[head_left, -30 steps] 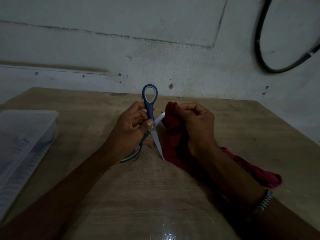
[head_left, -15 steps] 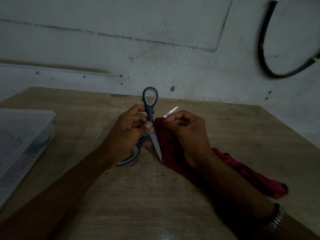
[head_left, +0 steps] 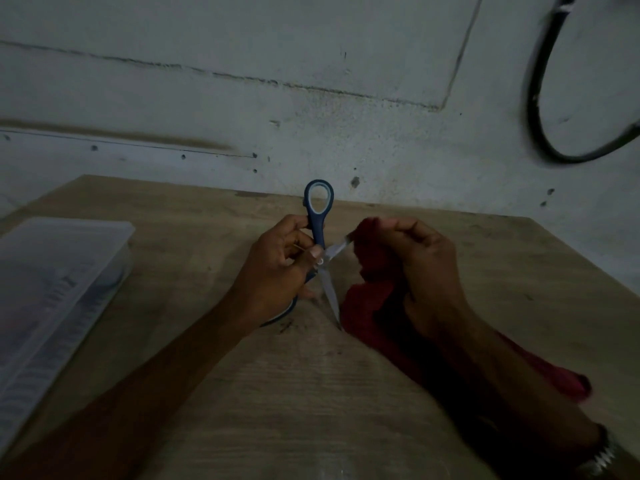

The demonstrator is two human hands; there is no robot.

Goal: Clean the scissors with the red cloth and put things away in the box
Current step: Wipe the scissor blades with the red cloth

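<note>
The left hand [head_left: 277, 271] hides the lower handle of the scissors [head_left: 320, 237]. The red cloth [head_left: 374, 292] covers the tip of one blade. The clear box [head_left: 52, 289] is blurry and cut off at the left edge.

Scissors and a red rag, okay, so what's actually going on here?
A person is wiping opened scissors at a wooden table. The left hand grips the blue handles, one loop sticking up. The right hand holds the red cloth bunched round the upper blade, whose base shows bare near the pivot. The other blade points down toward the table. The clear plastic box sits at the left, with neither the scissors nor the cloth in it yet.
</note>
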